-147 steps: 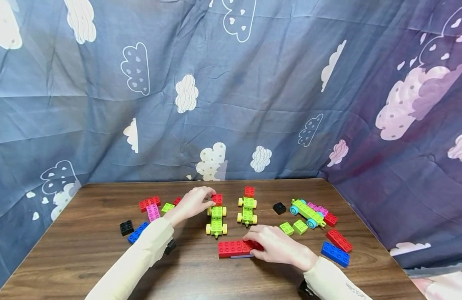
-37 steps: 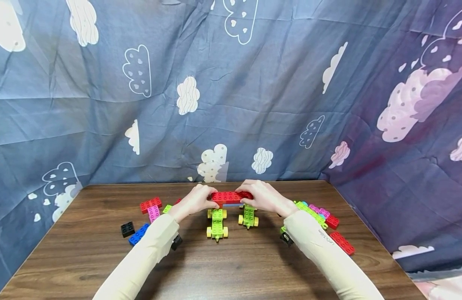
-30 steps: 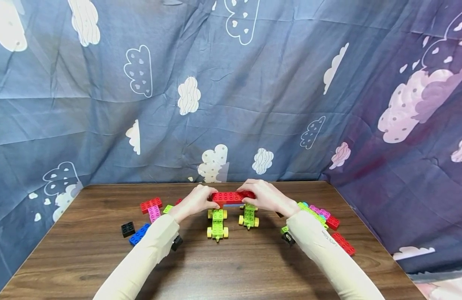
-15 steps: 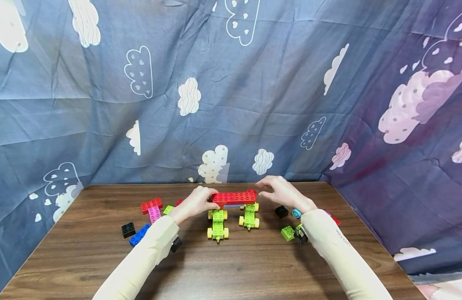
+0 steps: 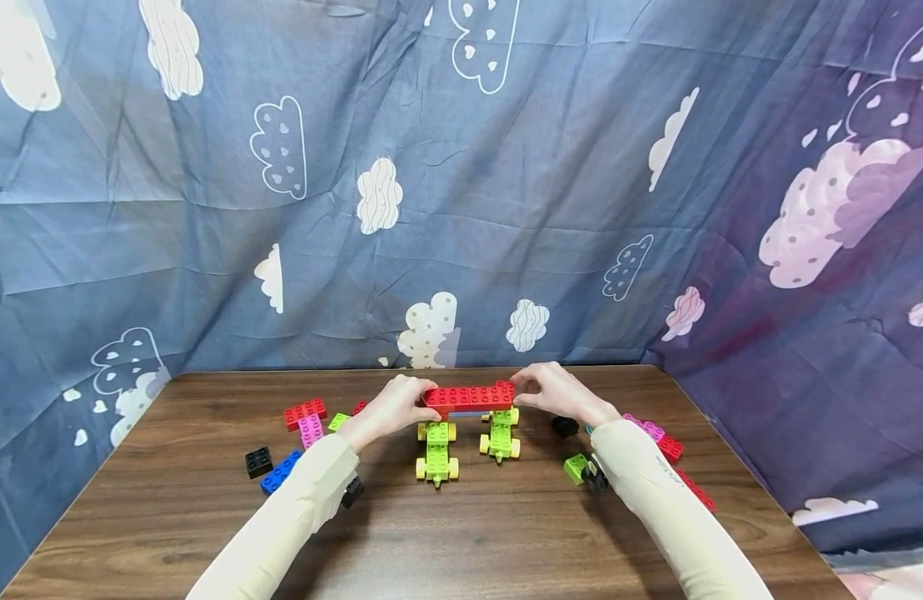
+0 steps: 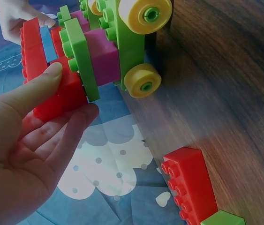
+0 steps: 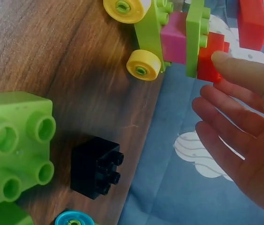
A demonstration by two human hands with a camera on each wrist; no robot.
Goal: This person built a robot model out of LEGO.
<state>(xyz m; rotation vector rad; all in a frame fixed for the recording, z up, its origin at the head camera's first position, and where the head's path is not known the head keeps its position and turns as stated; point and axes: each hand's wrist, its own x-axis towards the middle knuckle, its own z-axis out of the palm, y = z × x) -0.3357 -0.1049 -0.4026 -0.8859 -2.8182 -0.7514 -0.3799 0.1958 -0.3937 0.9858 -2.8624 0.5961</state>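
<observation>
My left hand [image 5: 392, 406] grips the left end of a long red brick bar [image 5: 461, 398], its thumb on a red brick [image 6: 68, 91] in the left wrist view. A blue piece [image 6: 49, 44] shows under the bar. This end sits atop the left green wheeled base [image 5: 436, 456], stacked with purple and green bricks. My right hand [image 5: 557, 392] pinches the red brick [image 7: 210, 56] on the right green wheeled base [image 5: 501, 439]. In the right wrist view the bar's end stands apart from that brick, with a gap between.
Red, pink [image 5: 310, 430], blue [image 5: 281, 471] and black [image 5: 259, 461] bricks lie on the left of the wooden table [image 5: 461, 542]. Green [image 5: 576, 468] and black [image 7: 94, 166] bricks lie near my right forearm, which partly hides more pieces. A cloud-patterned cloth [image 5: 319, 275] hangs behind the table.
The red bar has gone from the table front up onto the wheeled stacks. My right hand let go of it, moved right, then came back left onto the right red brick. The left hand stayed.
</observation>
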